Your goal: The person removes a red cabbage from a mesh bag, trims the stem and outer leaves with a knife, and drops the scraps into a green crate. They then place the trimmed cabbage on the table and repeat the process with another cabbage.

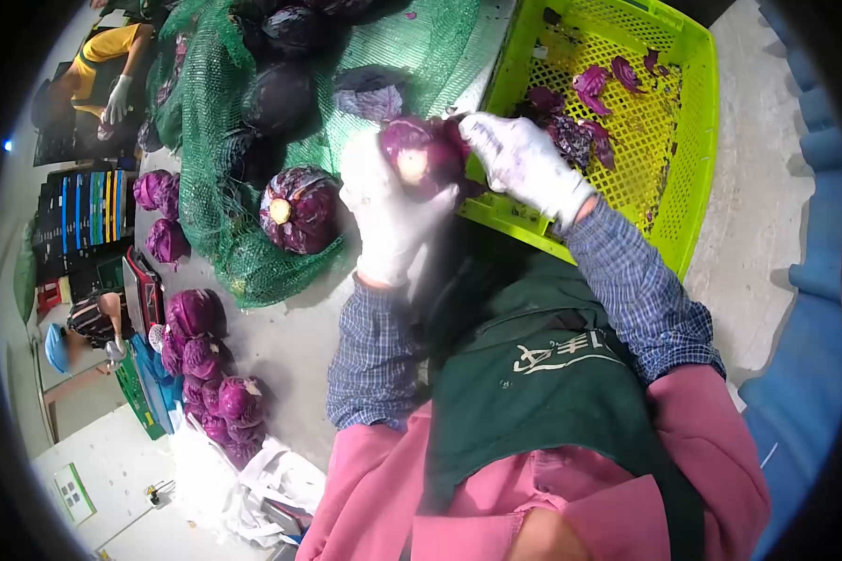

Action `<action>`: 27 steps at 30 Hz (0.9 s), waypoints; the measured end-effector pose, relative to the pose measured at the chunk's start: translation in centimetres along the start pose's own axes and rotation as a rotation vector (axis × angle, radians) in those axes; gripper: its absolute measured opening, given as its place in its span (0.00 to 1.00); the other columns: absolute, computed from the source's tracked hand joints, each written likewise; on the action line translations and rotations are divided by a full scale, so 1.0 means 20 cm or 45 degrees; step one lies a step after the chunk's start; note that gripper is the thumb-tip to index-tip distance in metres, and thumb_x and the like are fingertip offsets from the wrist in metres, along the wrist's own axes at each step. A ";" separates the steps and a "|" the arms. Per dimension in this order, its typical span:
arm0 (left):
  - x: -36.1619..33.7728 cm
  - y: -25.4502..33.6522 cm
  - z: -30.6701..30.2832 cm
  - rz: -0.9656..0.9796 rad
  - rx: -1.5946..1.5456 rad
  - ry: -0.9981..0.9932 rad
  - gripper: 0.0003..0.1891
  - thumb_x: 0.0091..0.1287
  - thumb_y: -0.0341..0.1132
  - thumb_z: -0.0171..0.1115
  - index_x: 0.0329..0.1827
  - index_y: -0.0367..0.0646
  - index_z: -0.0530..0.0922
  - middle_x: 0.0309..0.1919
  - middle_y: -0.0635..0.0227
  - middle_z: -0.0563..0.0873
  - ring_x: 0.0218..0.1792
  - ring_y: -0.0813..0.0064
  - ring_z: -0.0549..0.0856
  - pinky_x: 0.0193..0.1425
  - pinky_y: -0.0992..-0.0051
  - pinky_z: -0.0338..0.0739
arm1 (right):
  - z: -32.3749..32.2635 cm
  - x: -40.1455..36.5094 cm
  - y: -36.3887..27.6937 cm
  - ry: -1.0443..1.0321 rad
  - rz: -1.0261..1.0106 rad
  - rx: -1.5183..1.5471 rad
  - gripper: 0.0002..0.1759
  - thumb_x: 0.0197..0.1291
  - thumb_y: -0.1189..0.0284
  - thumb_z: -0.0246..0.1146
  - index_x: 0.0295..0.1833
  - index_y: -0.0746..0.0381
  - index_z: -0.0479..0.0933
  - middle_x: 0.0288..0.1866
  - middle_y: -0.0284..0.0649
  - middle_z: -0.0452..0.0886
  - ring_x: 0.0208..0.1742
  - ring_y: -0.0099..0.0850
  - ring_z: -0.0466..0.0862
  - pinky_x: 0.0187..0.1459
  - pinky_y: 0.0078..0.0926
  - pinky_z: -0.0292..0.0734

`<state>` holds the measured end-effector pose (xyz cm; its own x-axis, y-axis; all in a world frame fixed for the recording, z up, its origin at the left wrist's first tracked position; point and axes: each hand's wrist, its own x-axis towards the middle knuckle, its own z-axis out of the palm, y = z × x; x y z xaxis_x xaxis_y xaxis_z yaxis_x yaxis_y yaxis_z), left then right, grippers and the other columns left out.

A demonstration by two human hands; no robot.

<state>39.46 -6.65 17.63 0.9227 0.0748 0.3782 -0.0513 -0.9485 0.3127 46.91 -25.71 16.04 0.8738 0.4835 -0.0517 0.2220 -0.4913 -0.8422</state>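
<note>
Floor: grey concrete floor point(290, 346), with a green mesh net point(206, 187) and a lime-green plastic crate point(692, 140).
Writing: white characters on the dark green apron point(561, 393), unreadable.
Cabbage: round purple cabbage point(419, 154), pale stem showing, by the crate's near rim.
Left hand point(390, 220): white-gloved, gripping the cabbage.
Right hand point(522, 164): white-gloved, fingers closed on its outer leaf.

Glossy cabbage point(421, 154), perforated plastic crate point(692, 140), green netting point(206, 140)

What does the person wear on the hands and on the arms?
The left hand and the right hand are gloved in white. Each forearm has a blue checked sleeve cover, and above it a loose pink sleeve. A dark green apron with white marks covers the chest.
</note>
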 end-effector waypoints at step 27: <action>-0.17 0.01 -0.07 -0.488 -1.493 0.005 0.55 0.45 0.28 0.84 0.78 0.36 0.59 0.71 0.58 0.70 0.70 0.65 0.73 0.75 0.64 0.70 | 0.12 0.20 0.14 0.025 0.416 0.627 0.21 0.67 0.55 0.68 0.51 0.62 0.84 0.21 0.29 0.77 0.17 0.18 0.73 0.20 0.21 0.70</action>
<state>35.85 -6.65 17.58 0.9525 0.2904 0.0919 -0.0913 -0.0155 0.9957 49.99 -23.39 12.29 0.8721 0.3479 -0.3440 -0.2824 -0.2162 -0.9346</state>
